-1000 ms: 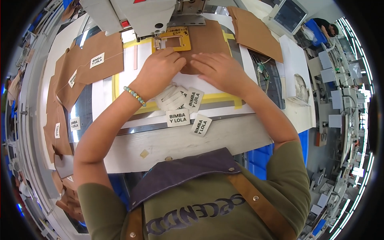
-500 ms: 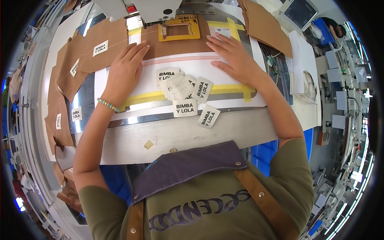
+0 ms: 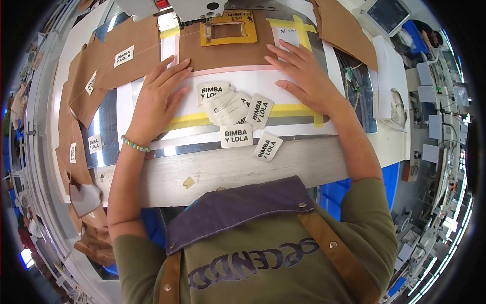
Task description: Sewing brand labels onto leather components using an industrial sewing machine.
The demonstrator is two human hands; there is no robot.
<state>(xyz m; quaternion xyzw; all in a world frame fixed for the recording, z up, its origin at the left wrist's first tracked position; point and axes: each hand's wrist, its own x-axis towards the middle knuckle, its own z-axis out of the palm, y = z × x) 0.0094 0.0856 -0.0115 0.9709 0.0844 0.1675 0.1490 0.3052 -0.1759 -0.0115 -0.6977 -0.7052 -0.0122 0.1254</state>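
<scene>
A brown panel (image 3: pixel 223 57) lies flat beneath a yellow rectangular frame (image 3: pixel 248 33), close to the head of a white sewing machine (image 3: pixel 205 9). The panel's near edge runs along a thin pink strip (image 3: pixel 228 69). My left hand (image 3: pixel 163 96) rests by the panel's left near corner, fingers stretched out. On the opposite side my right hand (image 3: pixel 306 78) lies open, its fingertips at the panel's right edge. Neither hand holds anything. Between my forearms sits a loose pile of white printed labels (image 3: pixel 228 106), partly over a yellow tape strip (image 3: pixel 190 120).
Brown pieces with labels attached (image 3: pixel 124 55) trail off to the left, a thread running across them. More brown panels (image 3: pixel 349 30) are stacked at the far right, near a screen (image 3: pixel 387 15) and a white box (image 3: pixel 392 86). A beige scrap (image 3: pixel 189 182) lies on the table's front edge.
The brown panel now sits straighter along the pink strip, covering more of it. My right hand has shifted slightly to the right; both hands remain open.
</scene>
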